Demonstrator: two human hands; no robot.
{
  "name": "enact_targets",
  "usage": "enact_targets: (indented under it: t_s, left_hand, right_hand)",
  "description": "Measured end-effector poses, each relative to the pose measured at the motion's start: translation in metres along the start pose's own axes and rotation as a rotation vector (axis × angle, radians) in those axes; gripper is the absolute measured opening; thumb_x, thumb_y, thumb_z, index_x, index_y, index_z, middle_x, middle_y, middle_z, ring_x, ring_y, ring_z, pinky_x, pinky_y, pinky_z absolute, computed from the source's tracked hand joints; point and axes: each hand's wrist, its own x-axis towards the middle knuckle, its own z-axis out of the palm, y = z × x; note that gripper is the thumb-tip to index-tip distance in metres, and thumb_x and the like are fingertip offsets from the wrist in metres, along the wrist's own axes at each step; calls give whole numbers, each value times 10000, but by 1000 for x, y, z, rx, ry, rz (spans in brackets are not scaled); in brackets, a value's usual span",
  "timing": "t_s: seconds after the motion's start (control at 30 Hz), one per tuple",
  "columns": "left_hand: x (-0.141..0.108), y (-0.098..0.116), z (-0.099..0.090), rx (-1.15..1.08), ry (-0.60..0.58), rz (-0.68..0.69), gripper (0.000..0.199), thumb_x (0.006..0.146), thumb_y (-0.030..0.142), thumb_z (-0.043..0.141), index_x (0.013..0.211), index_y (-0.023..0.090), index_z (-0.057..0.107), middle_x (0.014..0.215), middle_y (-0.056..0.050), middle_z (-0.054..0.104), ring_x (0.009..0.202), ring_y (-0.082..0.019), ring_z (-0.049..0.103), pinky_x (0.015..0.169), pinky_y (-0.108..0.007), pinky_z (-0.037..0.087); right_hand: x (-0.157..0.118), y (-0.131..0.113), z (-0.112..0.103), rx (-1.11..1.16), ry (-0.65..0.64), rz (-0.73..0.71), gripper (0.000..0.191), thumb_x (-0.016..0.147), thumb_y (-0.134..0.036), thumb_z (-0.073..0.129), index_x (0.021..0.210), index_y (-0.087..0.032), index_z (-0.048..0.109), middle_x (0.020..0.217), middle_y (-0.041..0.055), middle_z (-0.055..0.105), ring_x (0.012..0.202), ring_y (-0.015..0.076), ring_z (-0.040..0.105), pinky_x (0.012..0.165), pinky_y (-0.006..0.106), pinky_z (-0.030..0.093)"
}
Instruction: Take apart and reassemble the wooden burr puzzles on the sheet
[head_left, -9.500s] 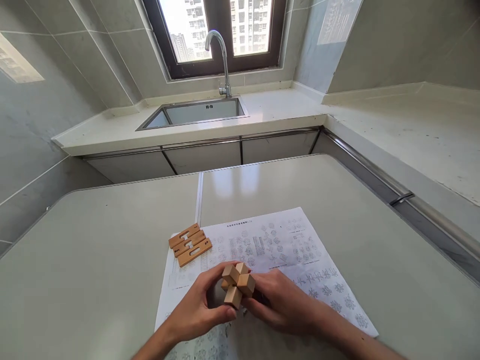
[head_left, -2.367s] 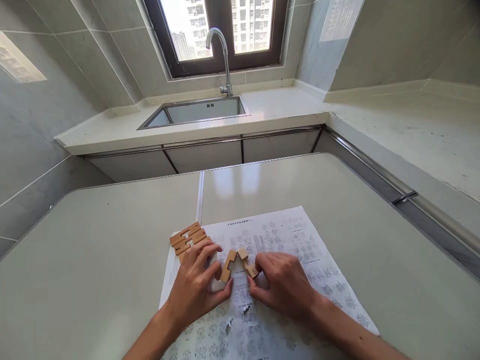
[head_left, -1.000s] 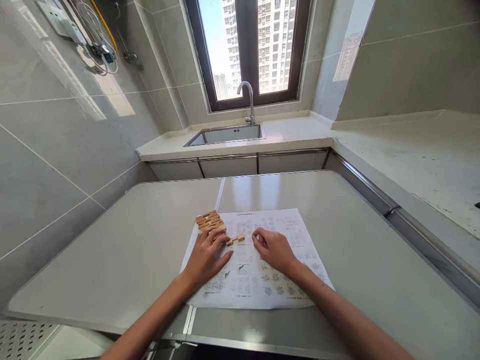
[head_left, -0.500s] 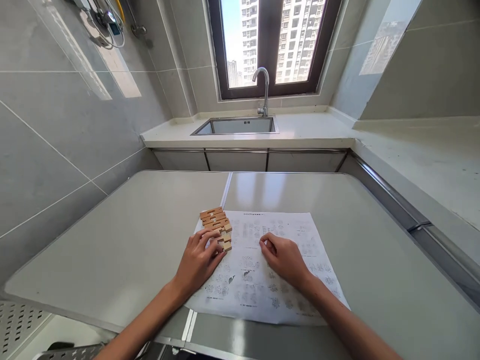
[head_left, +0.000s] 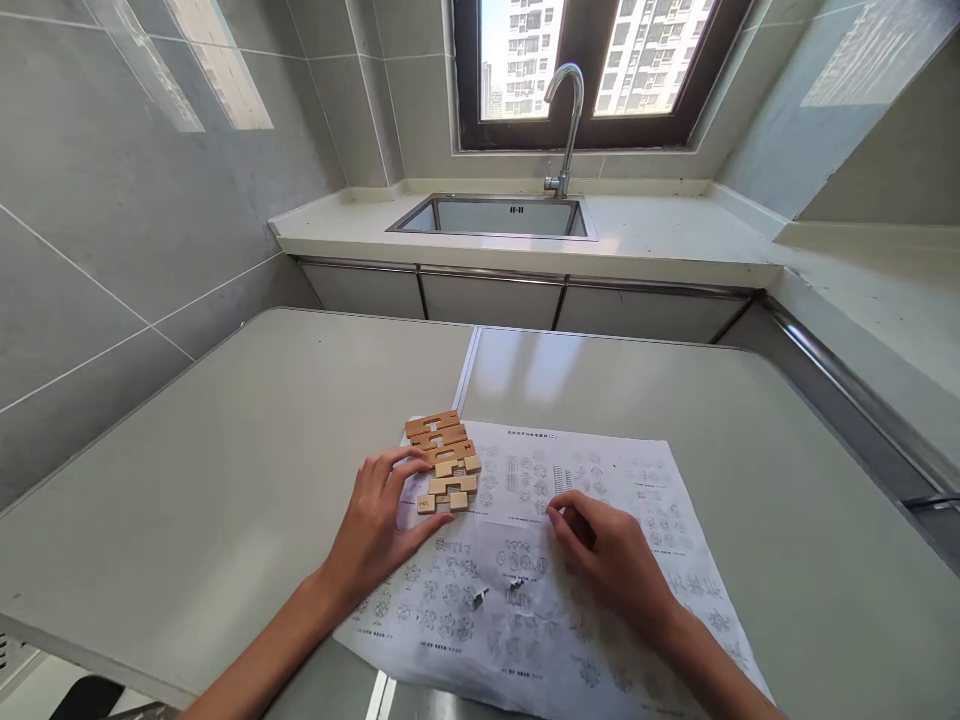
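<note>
Several notched wooden puzzle pieces [head_left: 444,452] lie in a column at the upper left of a printed paper sheet [head_left: 525,545]. The far pieces are darker brown and the near ones paler. My left hand [head_left: 379,510] is open at the left of the column, thumb apart from the fingers. Its fingertips reach the edge of the middle pieces, and the thumb tip lies just below the nearest ones. My right hand [head_left: 611,555] rests over the right half of the sheet with fingers curled in and closed; nothing shows in it.
The sheet has rows of small line drawings and two small torn spots. It lies on a pale folding table [head_left: 300,420] with a seam down the middle. Behind stands a counter with a sink [head_left: 487,215] and a tap [head_left: 574,130] below a window.
The view has tilted down and moved closer. My left hand's fingers have spread and drawn back left, uncovering the paler pieces. My right hand stays curled over the sheet.
</note>
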Motion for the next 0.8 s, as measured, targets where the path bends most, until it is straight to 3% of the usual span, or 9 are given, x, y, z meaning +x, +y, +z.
enact_targets:
  t_s: [0.07,0.2,0.37,0.47,0.6,0.8]
  left_hand:
    - [8,-7,-4,-58,-21,-2,485,954,457,765,1335,243,555,1366,-119,614,1283,-322,570,1087,-497,491]
    - [27,-29,-7,-61,13,-96,336,1027,438,658,1280,232,582,1311,-101,650,1225,-297,600,1088,-493,490]
    - [46,-52,-9,-57,-155,-118,367,1014,503,647,1273,244,632,1320,-85,680,1228,-301,611,1057,-470,526]
    - [53,-53,-13,-66,-247,-95,358,1017,505,641,1286,269,652,1367,-81,665,1265,-303,588,1077,-476,514]
    - [62,-51,-14,8,-276,-59,280,1028,472,615,1201,271,706,1351,-94,673,1264,-327,564,1054,-507,508]
    - [83,-51,-10,117,-373,-51,325,937,482,734,1133,223,735,1390,-124,653,1294,-371,524,1048,-550,495]
  right_hand:
    - [0,1,0,3,-8,5,230,1062,-371,528,914,-252,657,624,-40,564,533,165,538,554,276,426]
    - [0,1,1,5,-10,10,225,1066,-369,536,933,-249,671,631,-31,588,533,164,550,546,280,437]
    - [1,-2,-1,21,1,-2,241,1069,-370,541,919,-247,682,621,-24,608,518,162,562,517,277,450]
    - [1,-3,-2,40,-9,1,236,1076,-376,541,940,-247,685,638,-26,622,527,158,576,531,272,472]
    - [2,-2,-1,56,-14,19,231,1075,-385,549,946,-249,684,651,-25,639,536,161,587,543,274,487]
    - [2,-2,-1,39,-9,6,238,1076,-395,551,943,-250,684,647,-30,628,522,156,576,528,269,472]
